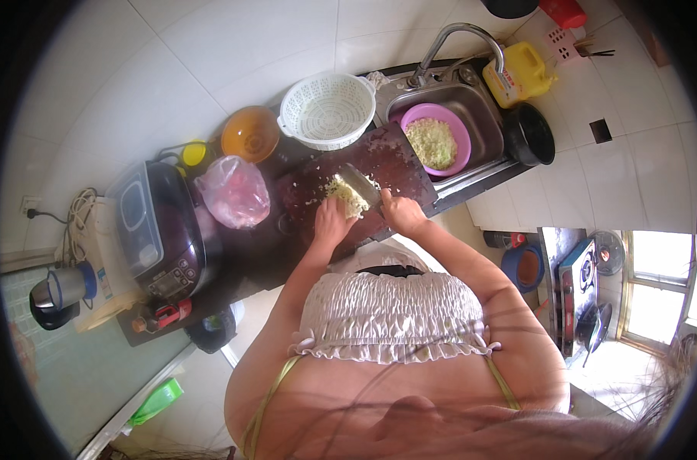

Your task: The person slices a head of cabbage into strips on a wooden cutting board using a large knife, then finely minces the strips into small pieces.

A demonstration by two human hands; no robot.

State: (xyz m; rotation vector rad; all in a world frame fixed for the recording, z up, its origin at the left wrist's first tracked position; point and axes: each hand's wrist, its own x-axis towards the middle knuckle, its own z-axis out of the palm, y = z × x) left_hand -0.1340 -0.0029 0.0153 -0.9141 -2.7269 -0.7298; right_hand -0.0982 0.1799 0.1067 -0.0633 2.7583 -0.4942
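A dark red-brown cutting board (391, 158) lies on the counter, its right end reaching over the sink's edge. On it is a small heap of chopped pale green vegetable (348, 195), perhaps cabbage, with bits scattered around. My right hand (403, 213) grips the handle of a cleaver (358, 184), whose blade lies across the heap. The fingers of my left hand (332, 218) rest on the near left side of the heap, beside the blade. A pink bowl (464, 135) in the sink holds more chopped vegetable (432, 144).
Behind the board stand a white plastic colander (328, 109) and an orange bowl (250, 133). A plastic bag with pinkish contents (235, 192) and a rice cooker (173, 230) are at the left. A faucet (463, 29) arches over the steel sink (489, 118); a black bowl (529, 135) sits right of it.
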